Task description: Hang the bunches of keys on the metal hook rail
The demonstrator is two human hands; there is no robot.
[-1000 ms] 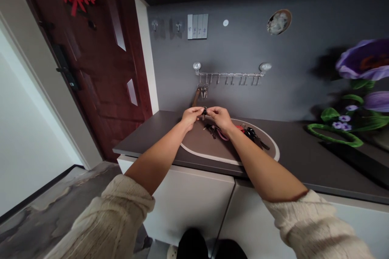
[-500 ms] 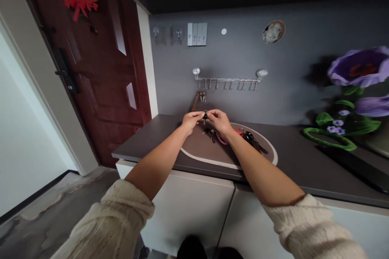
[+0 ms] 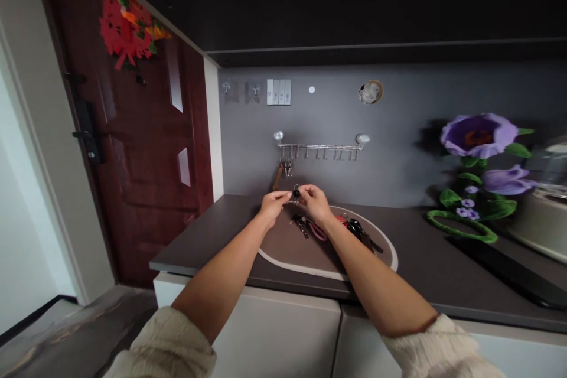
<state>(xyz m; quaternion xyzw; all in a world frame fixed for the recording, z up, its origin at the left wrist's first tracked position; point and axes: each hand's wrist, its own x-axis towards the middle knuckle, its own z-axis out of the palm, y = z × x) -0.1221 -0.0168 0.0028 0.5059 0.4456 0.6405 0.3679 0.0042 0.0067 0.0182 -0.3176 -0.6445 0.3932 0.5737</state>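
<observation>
Pinching ringed keys, left hand and right hand nearly meet.

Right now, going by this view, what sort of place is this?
Likely a home entryway: a dark red panelled door with a lever handle, and beside it a counter below a wall-mounted hook rail hung with keys.

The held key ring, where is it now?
In the head view, the key ring is between left hand and right hand, below the left half of the hook rail.

Dim light leaves the cabinet underside nearly black.
</observation>
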